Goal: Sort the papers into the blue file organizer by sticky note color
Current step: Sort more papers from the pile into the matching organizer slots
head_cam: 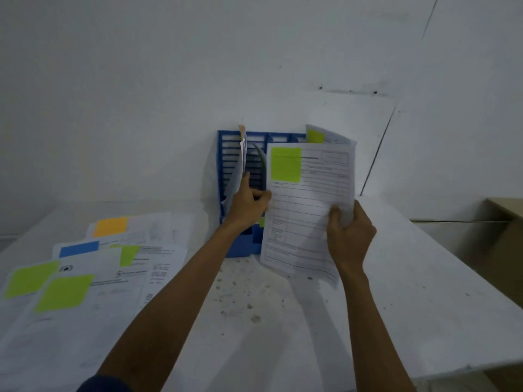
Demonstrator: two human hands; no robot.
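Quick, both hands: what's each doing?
Left hand: at the blue organizer, grip cannot be told.
Right hand: gripping the green-noted paper.

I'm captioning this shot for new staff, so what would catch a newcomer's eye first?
The sheet with a bright green sticky note, gripped by the right hand at centre right, stands out first. Behind it the blue file organizer stands against the wall, the left hand at its slots. Loose papers with green, blue and orange notes cover the left of the table.
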